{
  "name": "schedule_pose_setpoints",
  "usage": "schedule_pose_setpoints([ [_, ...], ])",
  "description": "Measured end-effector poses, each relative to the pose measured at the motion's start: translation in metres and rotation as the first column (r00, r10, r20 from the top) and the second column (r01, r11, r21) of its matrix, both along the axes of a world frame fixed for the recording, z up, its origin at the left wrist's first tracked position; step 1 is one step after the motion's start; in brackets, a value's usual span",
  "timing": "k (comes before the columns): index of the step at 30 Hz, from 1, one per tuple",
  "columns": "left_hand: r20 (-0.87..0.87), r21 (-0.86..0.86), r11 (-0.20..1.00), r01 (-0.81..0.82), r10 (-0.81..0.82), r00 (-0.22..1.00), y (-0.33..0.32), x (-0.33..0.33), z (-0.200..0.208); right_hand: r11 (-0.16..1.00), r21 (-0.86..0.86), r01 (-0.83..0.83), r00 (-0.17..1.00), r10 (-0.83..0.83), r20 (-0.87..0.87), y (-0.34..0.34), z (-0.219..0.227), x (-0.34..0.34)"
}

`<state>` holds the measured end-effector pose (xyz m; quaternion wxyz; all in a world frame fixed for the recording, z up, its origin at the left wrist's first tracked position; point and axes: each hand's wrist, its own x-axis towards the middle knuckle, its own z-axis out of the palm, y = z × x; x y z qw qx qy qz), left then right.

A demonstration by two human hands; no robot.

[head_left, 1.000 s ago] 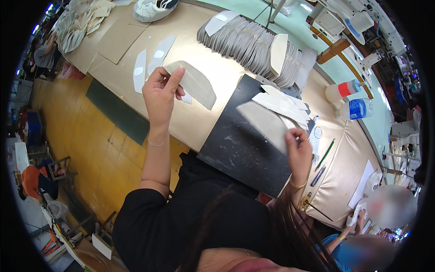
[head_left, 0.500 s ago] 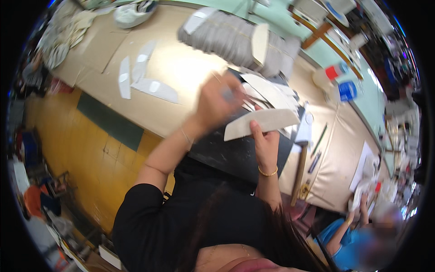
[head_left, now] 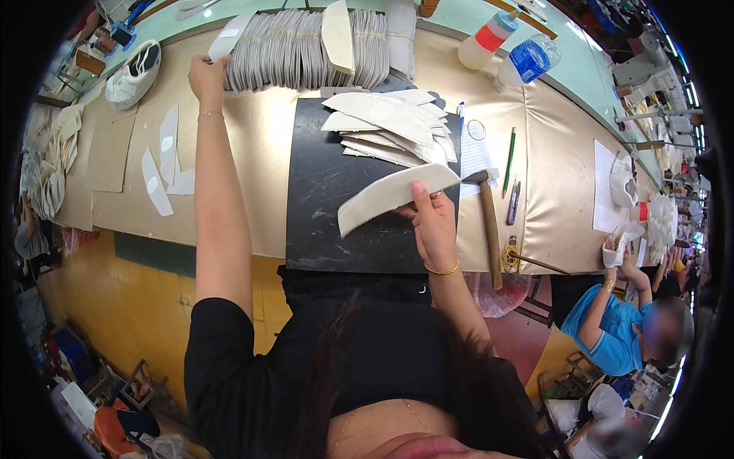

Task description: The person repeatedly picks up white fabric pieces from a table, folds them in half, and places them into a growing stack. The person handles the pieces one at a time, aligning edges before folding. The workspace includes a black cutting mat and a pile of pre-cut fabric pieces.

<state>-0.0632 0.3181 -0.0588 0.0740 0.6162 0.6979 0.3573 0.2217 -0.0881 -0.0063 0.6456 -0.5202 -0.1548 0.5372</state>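
My right hand (head_left: 434, 222) grips a long curved beige cut piece (head_left: 390, 196) above the black mat (head_left: 329, 206) in front of me. A fanned pile of similar beige pieces (head_left: 386, 126) lies at the mat's far side. My left arm reaches far out; my left hand (head_left: 206, 76) pinches a pale strip (head_left: 228, 37) at the left end of a long row of stacked grey pieces (head_left: 306, 50) at the back of the table.
Several white strips (head_left: 164, 164) lie left of my arm. A hammer (head_left: 489, 222), pens (head_left: 510, 164), two bottles (head_left: 505, 46) and a white shoe (head_left: 134, 73) rest on the tan table (head_left: 252, 168). A person in a blue shirt (head_left: 612, 314) sits at right.
My left hand has swung from the mat out to the far-left end of the stacked row and taken a pale strip. The right hand still holds the curved beige piece.
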Motion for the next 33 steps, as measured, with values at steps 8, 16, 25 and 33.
schedule_pose_setpoints([
  [8,0.618,0.361,0.917,0.169,-0.372,0.693,-0.006,0.002,0.081,0.938,0.333,-0.091,0.973,0.012,0.231,-0.018,0.007,0.01],
  [16,0.758,0.327,0.67,0.667,-0.607,0.238,-0.174,0.051,0.19,0.825,0.493,-0.275,0.663,-0.208,0.719,-0.029,0.042,0.029],
  [25,0.922,-0.239,0.485,0.841,-0.157,0.353,-0.326,0.08,0.058,0.812,0.58,-0.062,0.411,-0.509,0.756,-0.047,0.05,0.066],
  [33,0.302,-0.031,0.684,0.729,-0.689,0.659,-0.333,0.085,0.108,0.794,0.581,-0.18,0.822,-0.203,0.532,-0.033,0.053,0.042],
])
